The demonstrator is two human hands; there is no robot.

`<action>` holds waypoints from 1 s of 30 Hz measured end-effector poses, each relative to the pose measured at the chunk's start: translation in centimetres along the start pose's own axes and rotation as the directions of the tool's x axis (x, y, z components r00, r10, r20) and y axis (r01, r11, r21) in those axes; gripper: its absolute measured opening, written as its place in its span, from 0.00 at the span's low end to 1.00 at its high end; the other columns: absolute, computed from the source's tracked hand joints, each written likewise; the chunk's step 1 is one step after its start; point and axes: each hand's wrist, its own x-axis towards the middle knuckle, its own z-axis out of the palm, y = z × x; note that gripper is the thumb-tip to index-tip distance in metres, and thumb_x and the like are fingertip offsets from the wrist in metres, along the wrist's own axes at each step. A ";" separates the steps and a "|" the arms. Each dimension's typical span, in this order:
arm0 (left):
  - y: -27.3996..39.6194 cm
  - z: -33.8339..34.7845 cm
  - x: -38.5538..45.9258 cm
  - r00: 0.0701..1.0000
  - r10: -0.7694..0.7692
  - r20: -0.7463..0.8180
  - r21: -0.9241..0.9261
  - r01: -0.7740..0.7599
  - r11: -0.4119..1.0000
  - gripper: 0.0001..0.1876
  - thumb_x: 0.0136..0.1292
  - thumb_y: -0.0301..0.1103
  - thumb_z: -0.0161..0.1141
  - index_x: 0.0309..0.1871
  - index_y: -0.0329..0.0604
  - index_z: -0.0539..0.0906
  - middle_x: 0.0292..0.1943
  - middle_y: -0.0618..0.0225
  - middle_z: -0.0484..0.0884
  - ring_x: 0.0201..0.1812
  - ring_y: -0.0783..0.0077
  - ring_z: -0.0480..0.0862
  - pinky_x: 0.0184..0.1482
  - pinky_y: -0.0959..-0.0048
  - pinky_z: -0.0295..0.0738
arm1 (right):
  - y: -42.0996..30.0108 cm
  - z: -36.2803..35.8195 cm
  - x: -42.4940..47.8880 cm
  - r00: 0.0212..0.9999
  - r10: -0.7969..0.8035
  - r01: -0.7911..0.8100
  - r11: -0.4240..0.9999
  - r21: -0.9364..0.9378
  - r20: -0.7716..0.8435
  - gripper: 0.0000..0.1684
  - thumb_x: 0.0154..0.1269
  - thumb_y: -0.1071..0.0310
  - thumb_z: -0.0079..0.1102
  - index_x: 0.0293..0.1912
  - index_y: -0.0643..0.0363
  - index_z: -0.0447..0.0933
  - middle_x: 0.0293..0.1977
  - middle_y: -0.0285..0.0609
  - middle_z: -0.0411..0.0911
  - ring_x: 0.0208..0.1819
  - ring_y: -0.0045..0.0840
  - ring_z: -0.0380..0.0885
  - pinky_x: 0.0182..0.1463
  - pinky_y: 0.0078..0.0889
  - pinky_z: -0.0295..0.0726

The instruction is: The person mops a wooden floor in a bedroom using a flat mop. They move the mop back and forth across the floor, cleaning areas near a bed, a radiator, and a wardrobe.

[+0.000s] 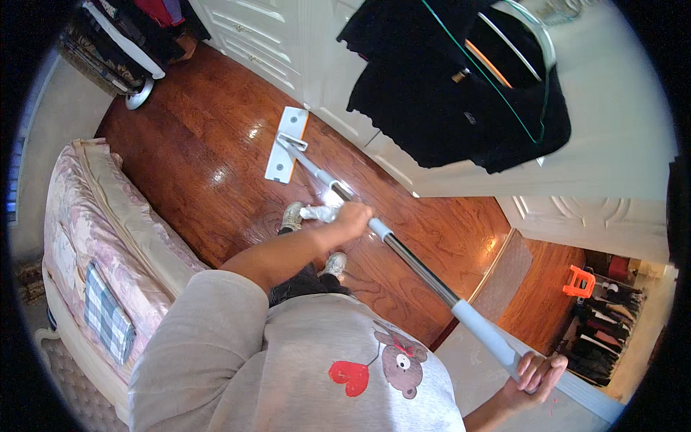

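A flat mop lies across the view, its white rectangular head [279,167] on the wood floor and its pole [418,265] slanting down to the right. My left hand [353,218] is closed around the middle of the pole. Beside that hand is a crumpled white thing [319,213], perhaps tissue or a cloth; whether the hand holds it I cannot tell. Lower right, my right hand [533,378] wraps the light blue upper grip [486,329]. My shoes [333,264] stand on the floor below the pole.
A bed with a floral cover [75,216] and a folded checked cloth [109,313] runs along the left. White cabinet doors [264,48] line the top. Black clothing [410,108] hangs at upper right. A clothes rack [110,48], orange stool [580,282] and shoe rack [602,337] stand farther off.
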 end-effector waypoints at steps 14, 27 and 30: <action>21.4 6.6 -2.1 0.798 0.339 0.497 -0.184 -0.285 0.941 0.03 0.40 0.26 0.54 0.18 0.44 0.78 0.21 0.61 0.78 0.28 0.59 0.79 0.28 0.64 0.73 | -12.8 -11.5 -6.8 0.865 -0.025 -0.009 0.998 -0.066 -0.501 0.16 0.62 0.67 0.36 0.18 0.54 0.57 0.07 0.28 0.53 0.09 0.12 0.52 0.16 0.17 0.55; 18.4 2.3 -1.6 0.901 0.219 0.373 -0.498 -0.005 0.867 0.03 0.39 0.27 0.56 0.18 0.46 0.72 0.22 0.69 0.76 0.33 0.62 0.75 0.29 0.63 0.69 | -15.0 -11.8 0.4 0.995 0.012 -0.029 0.986 0.165 0.102 0.14 0.62 0.61 0.28 0.27 0.54 0.62 0.13 0.32 0.57 0.17 0.21 0.57 0.27 0.28 0.60; 16.5 3.2 -2.3 0.935 0.192 0.297 -0.491 -0.022 0.871 0.03 0.39 0.28 0.56 0.18 0.47 0.72 0.22 0.70 0.76 0.33 0.62 0.75 0.30 0.62 0.70 | -14.3 -10.1 0.8 0.998 -0.011 -0.002 0.974 0.227 0.057 0.16 0.62 0.60 0.28 0.25 0.54 0.64 0.12 0.32 0.56 0.15 0.22 0.57 0.25 0.31 0.61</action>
